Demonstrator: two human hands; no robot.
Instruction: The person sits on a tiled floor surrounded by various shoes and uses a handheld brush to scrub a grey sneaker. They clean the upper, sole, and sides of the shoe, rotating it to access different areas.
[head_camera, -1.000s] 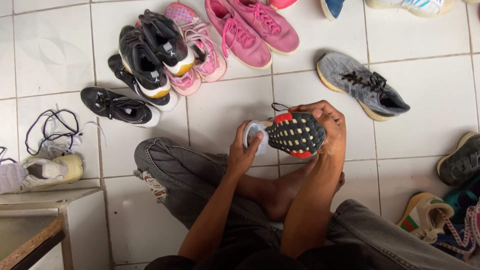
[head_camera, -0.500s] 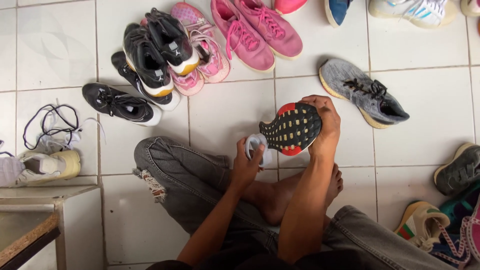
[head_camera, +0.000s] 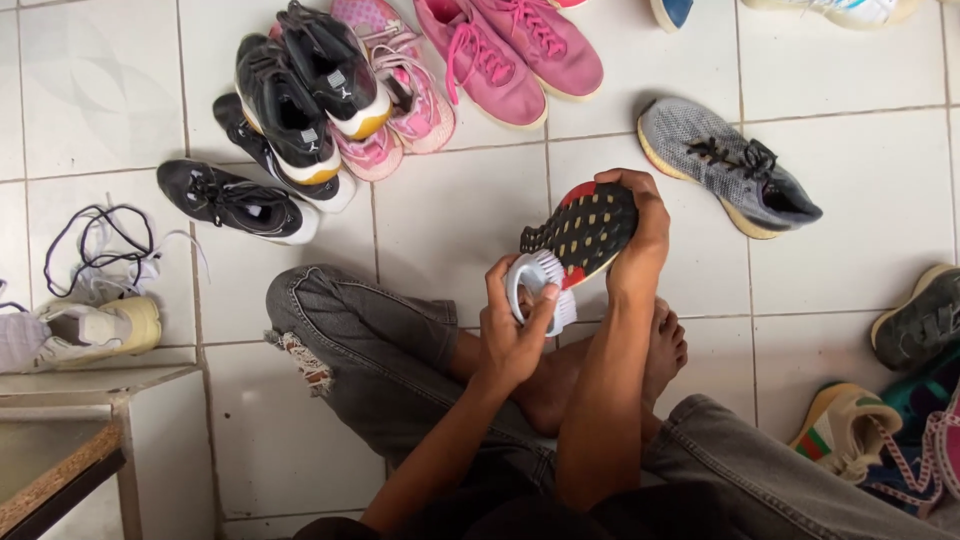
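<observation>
I sit cross-legged in grey jeans on a white tiled floor. My right hand (head_camera: 640, 235) grips a shoe (head_camera: 580, 232) turned sole-up; the sole is black with yellow dots and a red toe and heel. My left hand (head_camera: 515, 335) holds a white scrub brush (head_camera: 540, 285) with its bristles pressed against the heel end of the sole. My bare feet lie just below the shoe.
Several shoes lie around: black ones (head_camera: 290, 110) and pink ones (head_camera: 510, 50) at the top, a grey sneaker (head_camera: 725, 165) to the right, a white shoe with loose laces (head_camera: 85, 320) at left, more shoes (head_camera: 880, 430) at the lower right. A low ledge (head_camera: 60, 470) stands at the lower left.
The shoe has tilted and shifted slightly up and right in my right hand. My left hand has moved the brush from beside the sole's left end to under its heel end.
</observation>
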